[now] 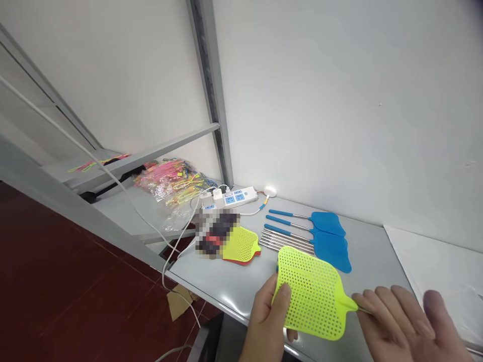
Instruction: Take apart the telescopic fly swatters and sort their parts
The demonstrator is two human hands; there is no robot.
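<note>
A yellow-green fly swatter head [311,294] with a grid of small holes is held up over the table's front part. My left hand [266,314] pinches its left edge, thumb on top and fingers partly hidden underneath. From the narrow neck a short stretch of metal rod [365,310] runs to my right hand [405,319]. That hand is turned palm up, its fingers stretched out and the thumb apart, with the rod against its fingers. Behind lie blue fly swatters [330,246] and several bare metal rods [277,241].
More yellow-green swatter heads [245,244], with red below, lie beside a blurred patch. A white power strip [239,197] with plugs and cables stands at the back. Bagged colourful pieces [177,178] lie on the left shelf, behind the grey metal frame [211,85]. A white sheet [433,266] is at right.
</note>
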